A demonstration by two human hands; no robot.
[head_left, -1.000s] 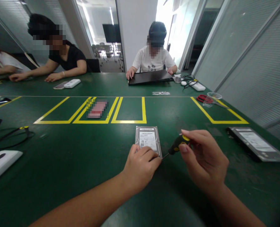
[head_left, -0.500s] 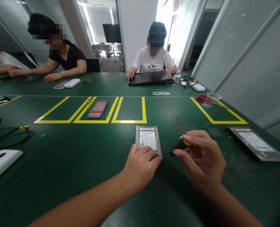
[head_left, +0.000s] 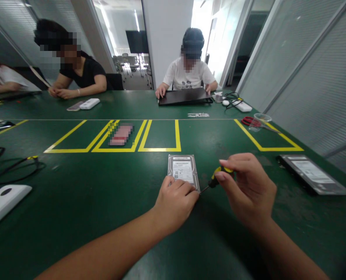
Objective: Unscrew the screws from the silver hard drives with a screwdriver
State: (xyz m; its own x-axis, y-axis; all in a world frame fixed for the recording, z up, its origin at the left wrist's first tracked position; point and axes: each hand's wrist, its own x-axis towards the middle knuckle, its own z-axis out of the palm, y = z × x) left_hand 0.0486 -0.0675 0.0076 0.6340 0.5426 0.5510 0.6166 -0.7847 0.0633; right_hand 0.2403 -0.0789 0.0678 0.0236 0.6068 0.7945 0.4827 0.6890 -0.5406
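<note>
A silver hard drive point(head_left: 182, 168) with a white label lies on the green table in front of me. My left hand point(head_left: 177, 202) grips its near end, fingers curled over it and covering that part. In my right hand point(head_left: 244, 186), a small black-and-yellow screwdriver point(head_left: 215, 179) is pinched between thumb and fingers. Its shaft slants down to the left, and the tip meets the drive's near right corner beside my left fingertips. What the tip touches there is too small to make out.
A second hard drive point(head_left: 313, 174) lies at the right. White device point(head_left: 6, 202) and black cables point(head_left: 15, 171) are at the left. Yellow tape point(head_left: 161, 149) marks the table; red-handled scissors point(head_left: 251, 121) lie far right. Across sit people, one holding a black panel point(head_left: 186, 96).
My right hand has turned the screwdriver a little, and its handle sits slightly higher and further left. The left hand stays on the hard drive. A co-worker's hands have come together.
</note>
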